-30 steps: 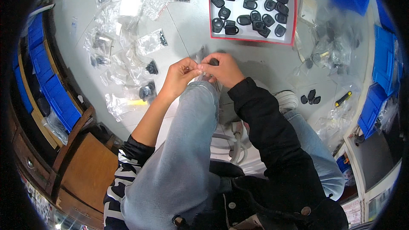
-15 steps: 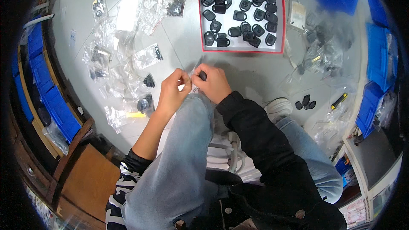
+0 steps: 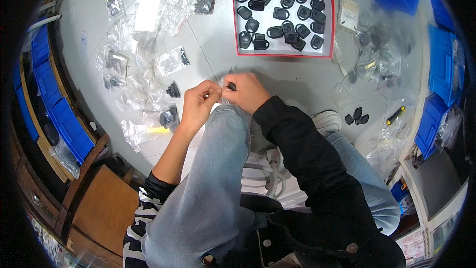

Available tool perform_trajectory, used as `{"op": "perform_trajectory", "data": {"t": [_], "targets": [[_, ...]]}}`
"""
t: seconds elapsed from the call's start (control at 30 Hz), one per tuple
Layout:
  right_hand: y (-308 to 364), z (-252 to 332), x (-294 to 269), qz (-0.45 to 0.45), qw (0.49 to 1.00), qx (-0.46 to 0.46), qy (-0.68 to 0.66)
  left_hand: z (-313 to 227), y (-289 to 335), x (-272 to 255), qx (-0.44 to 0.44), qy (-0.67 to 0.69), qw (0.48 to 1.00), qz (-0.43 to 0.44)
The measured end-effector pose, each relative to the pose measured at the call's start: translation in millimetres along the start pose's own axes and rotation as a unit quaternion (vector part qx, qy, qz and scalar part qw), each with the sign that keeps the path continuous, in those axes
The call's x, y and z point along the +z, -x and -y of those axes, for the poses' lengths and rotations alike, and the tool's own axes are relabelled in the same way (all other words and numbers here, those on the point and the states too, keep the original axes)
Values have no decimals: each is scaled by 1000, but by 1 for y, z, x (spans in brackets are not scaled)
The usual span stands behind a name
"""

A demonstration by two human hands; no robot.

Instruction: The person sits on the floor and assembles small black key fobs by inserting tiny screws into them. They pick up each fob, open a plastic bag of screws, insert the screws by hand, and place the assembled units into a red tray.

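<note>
Over my raised knee my two hands meet, fingertips almost touching. My right hand (image 3: 246,91) is closed, and a small black key fob (image 3: 232,86) shows between its thumb and fingers. My left hand (image 3: 199,101) is closed in a pinch right beside it. A bit of clear plastic, which looks like a small bag (image 3: 223,100), shows between and under the fingers; its full shape is hidden. Beyond the hands stands a white box with a red rim (image 3: 282,55), holding several black key fobs (image 3: 281,14).
Clear plastic bags (image 3: 144,77) of small black parts lie on the floor at left, more bags (image 3: 379,59) at right. Several black pieces (image 3: 357,116) and a yellow-black cutter (image 3: 395,115) lie near my shoe (image 3: 327,121). Blue bins (image 3: 59,129) line both sides.
My left fingertips have come closer to my right hand, and the gap between them has narrowed. My right hand has turned slightly, with the key fob still in it. The view has shifted a little.
</note>
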State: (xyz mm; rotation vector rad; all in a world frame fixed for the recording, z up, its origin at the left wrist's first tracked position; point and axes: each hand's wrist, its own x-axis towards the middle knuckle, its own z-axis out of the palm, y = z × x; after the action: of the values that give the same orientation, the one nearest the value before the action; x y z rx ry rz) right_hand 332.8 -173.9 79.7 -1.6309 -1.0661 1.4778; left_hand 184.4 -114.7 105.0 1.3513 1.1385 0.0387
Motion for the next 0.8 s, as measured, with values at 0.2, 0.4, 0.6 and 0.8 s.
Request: {"op": "perform_trajectory", "data": {"t": [0.2,0.4,0.6,0.8], "targets": [[2,7,17,-126,980,-15,151,-8,2,1,53,-250,958,-130],[6,4,15,-127,980,79,132,-11,-2,6,151,-322,917,-180],[9,11,17,-161,971,95,150,-13,0,4,269,-412,851,-186],[20,21,4,-101,963,173,-181,-14,-7,9,278,-352,875,-184]]}}
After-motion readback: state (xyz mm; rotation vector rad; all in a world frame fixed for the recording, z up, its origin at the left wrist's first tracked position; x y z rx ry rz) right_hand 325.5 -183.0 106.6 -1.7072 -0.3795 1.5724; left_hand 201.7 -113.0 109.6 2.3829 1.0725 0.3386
